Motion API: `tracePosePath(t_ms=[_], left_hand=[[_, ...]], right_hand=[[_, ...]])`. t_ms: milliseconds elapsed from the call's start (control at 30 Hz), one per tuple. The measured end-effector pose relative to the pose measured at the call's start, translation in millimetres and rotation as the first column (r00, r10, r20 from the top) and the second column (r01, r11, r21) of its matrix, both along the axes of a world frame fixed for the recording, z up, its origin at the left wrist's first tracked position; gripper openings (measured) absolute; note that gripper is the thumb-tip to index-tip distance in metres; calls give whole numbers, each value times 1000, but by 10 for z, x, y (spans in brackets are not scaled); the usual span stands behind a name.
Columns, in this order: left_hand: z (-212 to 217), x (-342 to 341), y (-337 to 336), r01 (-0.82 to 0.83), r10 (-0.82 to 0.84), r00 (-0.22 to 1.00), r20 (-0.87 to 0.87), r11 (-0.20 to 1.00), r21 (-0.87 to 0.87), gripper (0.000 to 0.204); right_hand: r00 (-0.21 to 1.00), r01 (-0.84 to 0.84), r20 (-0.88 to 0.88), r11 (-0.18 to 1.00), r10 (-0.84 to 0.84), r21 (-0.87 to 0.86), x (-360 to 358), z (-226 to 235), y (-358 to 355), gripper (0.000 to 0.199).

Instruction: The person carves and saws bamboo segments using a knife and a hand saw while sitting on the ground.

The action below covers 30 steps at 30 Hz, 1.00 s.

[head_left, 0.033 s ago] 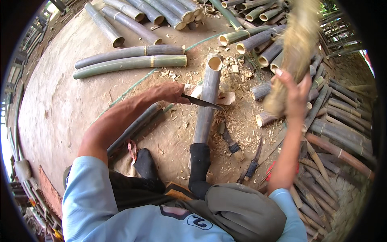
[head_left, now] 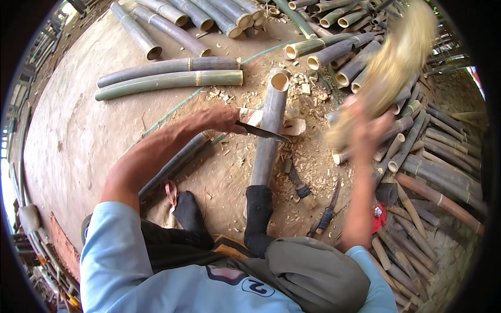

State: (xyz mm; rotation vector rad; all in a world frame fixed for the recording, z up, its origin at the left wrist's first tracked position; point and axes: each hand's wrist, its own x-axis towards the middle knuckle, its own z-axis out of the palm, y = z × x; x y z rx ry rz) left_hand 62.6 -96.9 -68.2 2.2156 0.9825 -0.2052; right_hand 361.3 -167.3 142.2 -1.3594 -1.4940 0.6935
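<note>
**Blade on bamboo, club up**

Bamboo pole (head_left: 269, 138) lying lengthwise on the dirt floor (head_left: 78, 141), open cut end pointing away, near end pinned under a black-socked foot (head_left: 257, 208). Knife blade (head_left: 262, 132) set crosswise on the pole about midway along. Left hand (head_left: 222, 119) clenched tight round the knife handle, just left of the pole. Right hand (head_left: 368, 130) raised off to the right, grip wrapped around a pale wooden club (head_left: 391, 68), heavily motion-blurred. Wood chips (head_left: 300, 86) scattered round the far end. Two more hand tools (head_left: 313, 201) lying on the dirt just right of the pole. Two greenish poles (head_left: 167, 78) side by side further left, well apart. Big heap of cut bamboo (head_left: 433, 156) stacked along the right side. More pieces lined up along the top.
</note>
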Motion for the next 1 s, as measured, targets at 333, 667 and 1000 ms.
tracePosePath(t_ms=[333, 667, 1000], left_hand=[[41, -15, 272, -10, -73, 974, -214, 932, -363, 29], [93, -134, -826, -110, 151, 988, -43, 860, 499, 12], [126, -286, -1395, -217, 217, 976, 34, 928, 302, 36]], right_hand=[[964, -223, -242, 820, 107, -526, 180, -476, -331, 81], [911, 34, -295, 765, -288, -643, 554, -857, -1157, 47], [915, -17, -312, 749, -255, -662, 473, -1038, -1290, 59]])
